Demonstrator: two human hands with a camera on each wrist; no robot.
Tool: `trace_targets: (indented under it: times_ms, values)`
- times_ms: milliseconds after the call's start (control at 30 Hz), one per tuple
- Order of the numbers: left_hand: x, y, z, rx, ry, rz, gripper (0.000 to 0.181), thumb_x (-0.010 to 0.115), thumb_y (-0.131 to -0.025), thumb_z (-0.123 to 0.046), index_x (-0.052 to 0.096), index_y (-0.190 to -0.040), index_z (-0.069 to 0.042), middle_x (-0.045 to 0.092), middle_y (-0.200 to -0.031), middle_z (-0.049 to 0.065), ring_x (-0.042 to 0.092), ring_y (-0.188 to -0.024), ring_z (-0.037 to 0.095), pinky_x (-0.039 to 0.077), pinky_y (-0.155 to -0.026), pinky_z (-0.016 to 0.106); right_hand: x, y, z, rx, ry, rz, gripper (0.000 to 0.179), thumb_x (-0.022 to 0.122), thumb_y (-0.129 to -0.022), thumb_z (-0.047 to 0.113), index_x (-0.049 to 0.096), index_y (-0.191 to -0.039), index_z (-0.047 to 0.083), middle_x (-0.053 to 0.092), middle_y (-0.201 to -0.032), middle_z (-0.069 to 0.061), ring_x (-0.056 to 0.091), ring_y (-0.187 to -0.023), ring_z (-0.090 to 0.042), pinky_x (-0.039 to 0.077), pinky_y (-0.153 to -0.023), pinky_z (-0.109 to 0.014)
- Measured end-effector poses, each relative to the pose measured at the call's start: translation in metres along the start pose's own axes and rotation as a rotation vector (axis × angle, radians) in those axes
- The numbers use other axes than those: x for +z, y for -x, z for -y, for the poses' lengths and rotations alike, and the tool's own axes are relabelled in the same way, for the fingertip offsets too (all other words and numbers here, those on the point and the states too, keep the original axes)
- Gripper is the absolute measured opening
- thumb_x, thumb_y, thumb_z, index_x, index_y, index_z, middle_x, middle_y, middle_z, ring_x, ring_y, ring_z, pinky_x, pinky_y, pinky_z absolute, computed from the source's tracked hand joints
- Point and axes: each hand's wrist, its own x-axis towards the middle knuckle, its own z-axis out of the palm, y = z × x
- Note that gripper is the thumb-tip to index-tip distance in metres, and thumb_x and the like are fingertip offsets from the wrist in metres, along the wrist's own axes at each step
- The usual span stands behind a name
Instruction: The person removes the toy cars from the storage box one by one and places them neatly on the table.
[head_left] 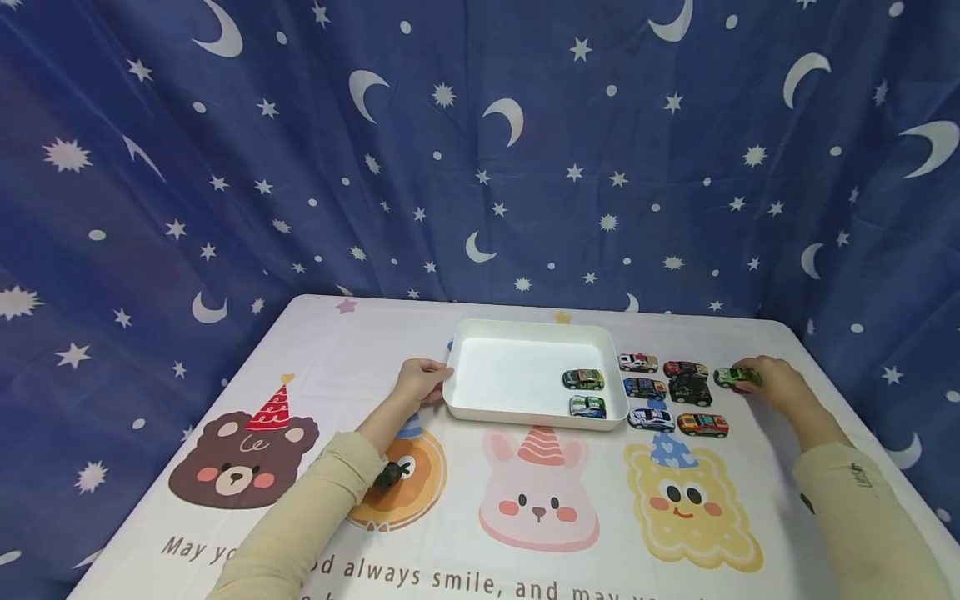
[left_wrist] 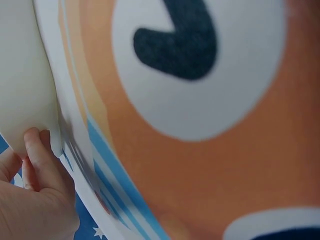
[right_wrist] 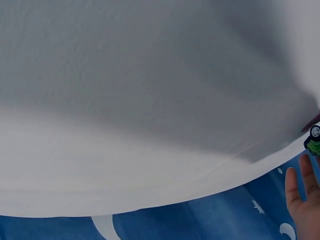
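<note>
My left hand [head_left: 418, 382] grips the left wall of a white tray [head_left: 510, 371], with thumb and fingers on its rim; the left wrist view shows the same hold close up. Inside the tray, toward its right end, are a dark toy car [head_left: 582, 380] and a green-and-white toy car [head_left: 587, 407]. At the far right of the group, my right hand [head_left: 776, 383] pinches a green toy car [head_left: 733, 378] by its right end. In the right wrist view only part of that hand [right_wrist: 308, 200] and the green car [right_wrist: 314, 142] show at the edge.
Several toy cars stand between tray and right hand: a white-and-red one [head_left: 638, 362], a blue one [head_left: 644, 388], a black one [head_left: 690, 390] and a red-and-yellow one [head_left: 703, 425] among them. A printed tablecloth [head_left: 465, 500] covers the table; a starry blue curtain [head_left: 480, 167] hangs behind.
</note>
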Motion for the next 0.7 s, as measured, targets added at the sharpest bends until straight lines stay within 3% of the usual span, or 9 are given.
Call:
trace_targets:
  times_ms: [400, 700]
  values:
    - [0.0007, -0.0001, -0.0025, 0.006, -0.015, 0.007, 0.028, 0.065, -0.089, -0.019, 0.064, -0.111, -0.001, 0.062, -0.080, 0.005, 0.050, -0.049, 0.002, 0.045, -0.046, 0.012, 0.0027, 0.0011, -0.0023, 0.026, -0.012, 0.030, 0.043, 0.068, -0.081, 0.005, 0.051, -0.115, -0.015, 0.052, -0.113, -0.039, 0.049, -0.106, -0.056, 0.042, -0.088, -0.064]
    - [-0.0002, 0.0009, -0.0024, -0.003, -0.012, 0.007, 0.027, 0.064, -0.090, -0.019, 0.064, -0.110, -0.001, 0.062, -0.082, 0.005, 0.052, -0.052, 0.003, 0.046, -0.048, 0.013, -0.0041, 0.0053, 0.0017, -0.010, -0.013, 0.011, 0.045, 0.066, -0.082, 0.004, 0.048, -0.119, -0.013, 0.049, -0.114, -0.041, 0.046, -0.105, -0.057, 0.042, -0.087, -0.066]
